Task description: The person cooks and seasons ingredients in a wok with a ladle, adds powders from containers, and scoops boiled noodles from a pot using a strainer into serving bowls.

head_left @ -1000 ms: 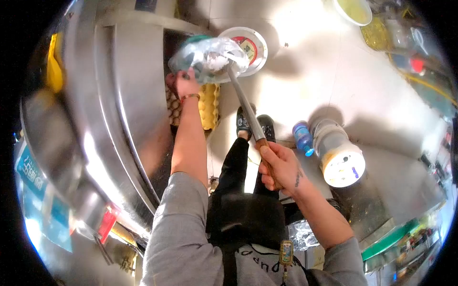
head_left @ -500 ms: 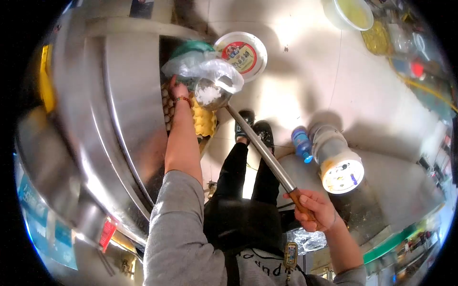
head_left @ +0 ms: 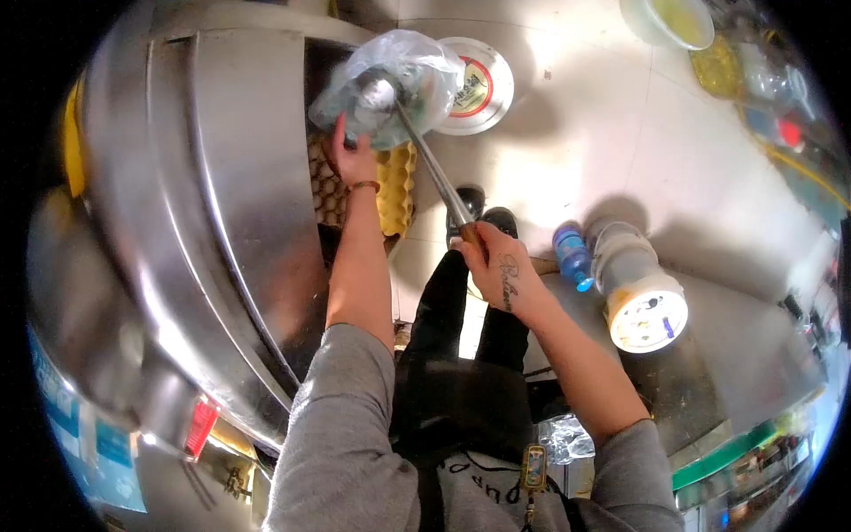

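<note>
My right hand [head_left: 498, 270] is wrapped round the wooden end of a long-handled metal ladle [head_left: 434, 168]. The ladle's bowl, with a white substance [head_left: 377, 94] in it, is within the mouth of a clear plastic bag [head_left: 430, 62]. At the near edge of that bag, my left hand [head_left: 355, 162] grips the plastic, its fingers pointing away from me and partly hidden. Just below the bag are eggs [head_left: 328, 191] in a tray and a yellow egg tray [head_left: 396, 191].
A round tub lid with a red label [head_left: 501, 89] lies right of the bag. A steel counter [head_left: 253, 177] runs along the left. On the right stand a blue bottle [head_left: 572, 253] and a white bucket [head_left: 647, 319]; a tub with yellow contents [head_left: 678, 22] is farther off.
My right hand has moved forward and left, carrying the ladle's bowl from the bag's near side into its mouth. The bag is now spread wider, and my left hand has shifted slightly right.
</note>
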A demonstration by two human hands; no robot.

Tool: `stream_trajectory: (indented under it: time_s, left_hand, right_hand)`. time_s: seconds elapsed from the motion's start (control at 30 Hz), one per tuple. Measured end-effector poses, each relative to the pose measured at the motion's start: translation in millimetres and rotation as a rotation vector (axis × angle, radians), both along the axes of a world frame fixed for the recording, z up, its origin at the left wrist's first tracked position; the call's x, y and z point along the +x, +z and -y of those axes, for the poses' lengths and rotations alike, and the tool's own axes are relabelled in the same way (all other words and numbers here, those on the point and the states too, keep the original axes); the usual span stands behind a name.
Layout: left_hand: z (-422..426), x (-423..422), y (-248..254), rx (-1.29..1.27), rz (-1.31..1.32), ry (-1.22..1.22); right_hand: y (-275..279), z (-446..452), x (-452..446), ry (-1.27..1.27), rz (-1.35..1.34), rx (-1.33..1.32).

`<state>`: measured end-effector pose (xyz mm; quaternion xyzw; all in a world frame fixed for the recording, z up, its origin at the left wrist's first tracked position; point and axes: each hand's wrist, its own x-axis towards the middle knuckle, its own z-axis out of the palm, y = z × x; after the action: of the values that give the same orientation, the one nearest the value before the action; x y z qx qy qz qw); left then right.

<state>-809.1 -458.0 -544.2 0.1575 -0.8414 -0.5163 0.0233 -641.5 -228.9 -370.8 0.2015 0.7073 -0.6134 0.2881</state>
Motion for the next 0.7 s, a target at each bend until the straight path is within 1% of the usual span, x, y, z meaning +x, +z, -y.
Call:
stream_trajectory:
  time_s: [0.03, 0.07, 0.17, 0.2, 0.23, 0.3, 0.37, 0.4, 0.5, 0.53, 0.63, 0.67, 0.7]
  left_hand:
    - [-5, 1, 9, -0.024, 0.07, 0.012]
    - [-8, 3, 19, -0.039, 0.116, 0.006]
    - [-17, 4, 40, -0.06, 0.194, -0.058]
    - [-13, 3, 36, -0.074, 0.145, -0.083]
    - [-8, 4, 31, -0.089, 0.099, -0.105]
    - [-3, 2, 25, -0.1, 0.017, -0.167]
    - [0, 5, 25, -0.102, -0.052, -0.221]
    - [-6, 5, 41, -0.246, -0.036, -0.252]
    - [-10, -2, 42, -0.32, -0.041, -0.25]
    - [-10, -1, 44, -0.298, 0.017, -0.254]
    - [-8, -3, 34, -0.171, -0.046, -0.235]
    - [1, -4, 28, -0.385, -0.069, -0.272]
    - [-1, -5, 27, -0.392, -0.053, -0.268]
  right_hand:
    - [-9, 3, 0, 0.05, -0.18, 0.168]
    - [-17, 2, 2, 0.053, -0.167, 0.129]
    - [16, -34, -37, -0.052, 0.564, -0.433]
    - [12, -44, -41, -0.032, 0.508, -0.411]
    - [6, -50, -45, -0.028, 0.515, -0.421]
    - [14, -58, -45, -0.09, 0.543, -0.565]
    - [-1, -62, -35, -0.144, 0.598, -0.636]
    - [-3, -59, -25, -0.178, 0.642, -0.681]
    - [-8, -49, -10, -0.302, 0.694, -0.866]
    - [-10, -44, -4, -0.395, 0.732, -0.964]
    - [-19, -31, 13, -0.413, 0.699, -0.998]
    - [-21, -29, 14, -0.447, 0.711, -1.088]
    - [-21, -25, 12, -0.418, 0.67, -1.016]
